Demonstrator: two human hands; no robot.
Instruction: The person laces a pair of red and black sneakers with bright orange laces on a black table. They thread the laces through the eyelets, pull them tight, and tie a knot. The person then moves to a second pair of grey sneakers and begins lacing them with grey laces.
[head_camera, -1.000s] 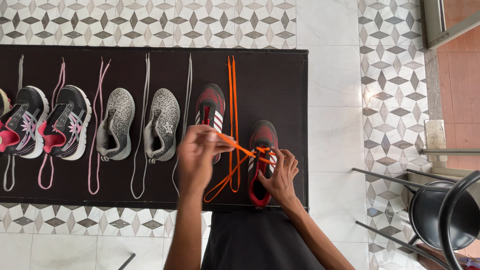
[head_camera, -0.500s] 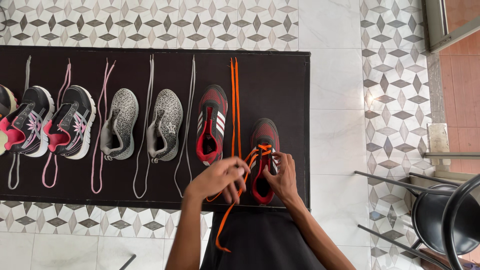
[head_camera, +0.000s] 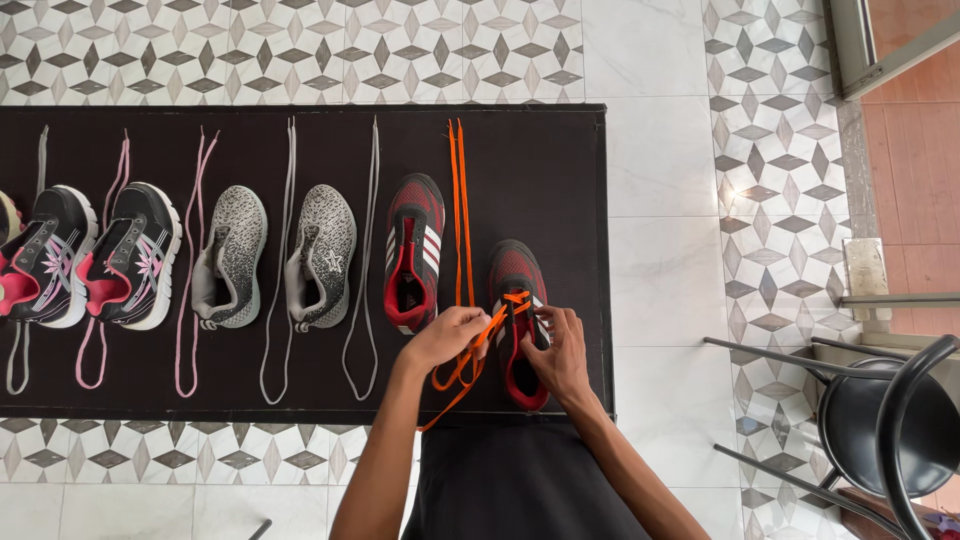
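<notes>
Orange lace (head_camera: 478, 345) runs through the upper eyelets of a red-and-black shoe (head_camera: 519, 320), crossing over its tongue in a short zigzag, then trails off to the left as a loose loop that hangs past the near edge of the black surface (head_camera: 560, 170). The shoe lies toe away from the person, at the right end of the row and close to the surface's right edge.

Left hand (head_camera: 447, 335) sits just left of the shoe, its fingers clenched on the lace strand a little way out from the eyelets. Right hand (head_camera: 560, 350) rests on the shoe's right side, fingers pressed against the upper near the eyelets; whether they pinch the lace or only steady the shoe cannot be told.

Just left of the hands lies the matching shoe (head_camera: 413, 252), unlaced, with a second orange lace (head_camera: 460, 215) stretched straight between the pair. Farther left are two grey shoes (head_camera: 275, 257) with grey laces, then two black-and-pink shoes (head_camera: 90, 255) with pink laces. A black chair (head_camera: 880, 420) stands on the patterned tile floor (head_camera: 660, 180) to the right.
</notes>
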